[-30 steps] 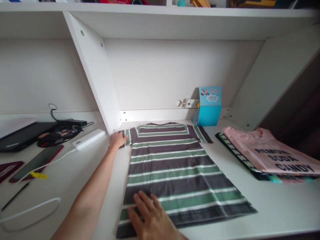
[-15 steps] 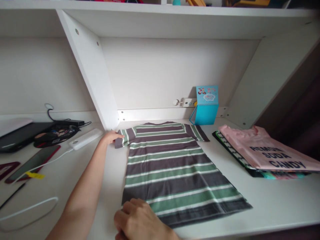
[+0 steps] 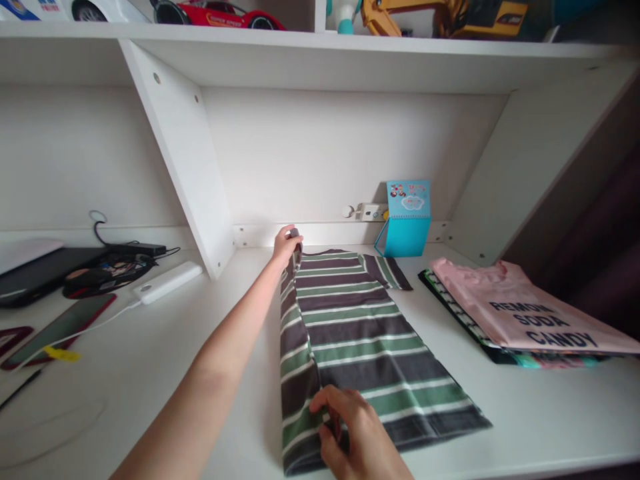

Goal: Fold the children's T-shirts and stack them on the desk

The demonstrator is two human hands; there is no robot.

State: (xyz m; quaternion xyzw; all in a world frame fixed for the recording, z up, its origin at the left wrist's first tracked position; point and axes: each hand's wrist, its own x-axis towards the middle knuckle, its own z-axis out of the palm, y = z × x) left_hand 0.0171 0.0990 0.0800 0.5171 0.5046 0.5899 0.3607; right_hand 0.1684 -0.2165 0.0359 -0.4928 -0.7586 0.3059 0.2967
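Observation:
A striped T-shirt (image 3: 360, 333) in green, dark grey and white lies on the white desk, its collar toward the back wall. Its left side is lifted and folded inward over the body, while the right sleeve lies spread out. At the collar end, my left hand (image 3: 287, 245) pinches the shirt near the left shoulder. My right hand (image 3: 353, 423) is at the hem end, thumb and fingers closed on the folded edge; the exact grip is partly hidden by the hand itself.
A stack of folded shirts with a pink shirt (image 3: 530, 307) on top lies at right. Behind stands a blue desk calendar (image 3: 407, 227) beside a power socket (image 3: 373, 212). At left are a white power strip (image 3: 167, 283), a phone (image 3: 65, 330), cables and a black laptop (image 3: 45, 270). Toys fill the shelf above.
Both hands have moved right, carrying the shirt's left edge and sleeve inward over its body. The camera view has tilted up slightly, showing more of the toys on the shelf.

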